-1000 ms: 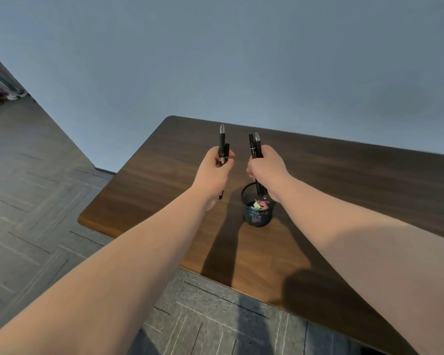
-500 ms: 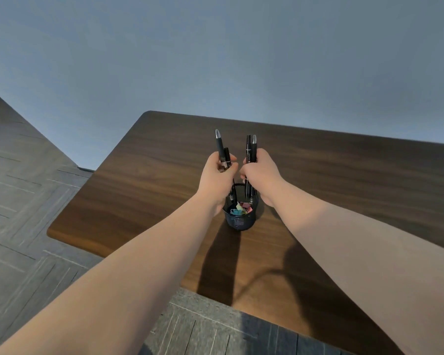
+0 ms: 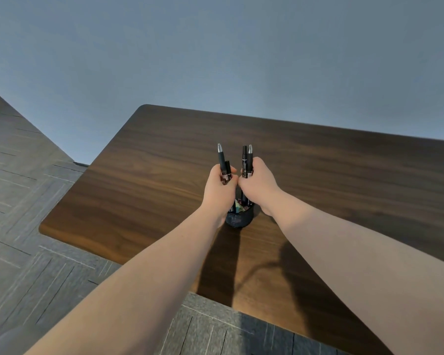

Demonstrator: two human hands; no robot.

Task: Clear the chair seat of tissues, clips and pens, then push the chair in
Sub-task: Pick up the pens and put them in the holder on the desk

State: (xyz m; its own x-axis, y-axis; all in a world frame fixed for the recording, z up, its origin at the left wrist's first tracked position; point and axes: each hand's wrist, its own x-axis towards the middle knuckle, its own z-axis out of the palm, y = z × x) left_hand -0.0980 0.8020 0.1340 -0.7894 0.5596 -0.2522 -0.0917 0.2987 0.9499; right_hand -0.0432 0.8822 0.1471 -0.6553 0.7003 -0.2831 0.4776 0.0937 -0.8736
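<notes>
A small dark mesh cup (image 3: 239,220) stands on the brown wooden desk (image 3: 151,180), with coloured clips showing inside it. My left hand (image 3: 219,190) grips two black pens (image 3: 223,162) upright, just left of and above the cup. My right hand (image 3: 259,185) grips two more black pens (image 3: 247,160) upright; their lower ends reach down into the cup. Both hands touch at the knuckles over the cup. The chair and any tissues are out of sight.
The desk's rounded left corner (image 3: 44,229) and near edge border grey patterned carpet (image 3: 23,252). A plain blue-grey wall (image 3: 215,60) rises behind the desk.
Both hands have come together and lowered over the cup. The right hand's pens have sunk further into it; the left hand's pens moved from beside the cup to its rim.
</notes>
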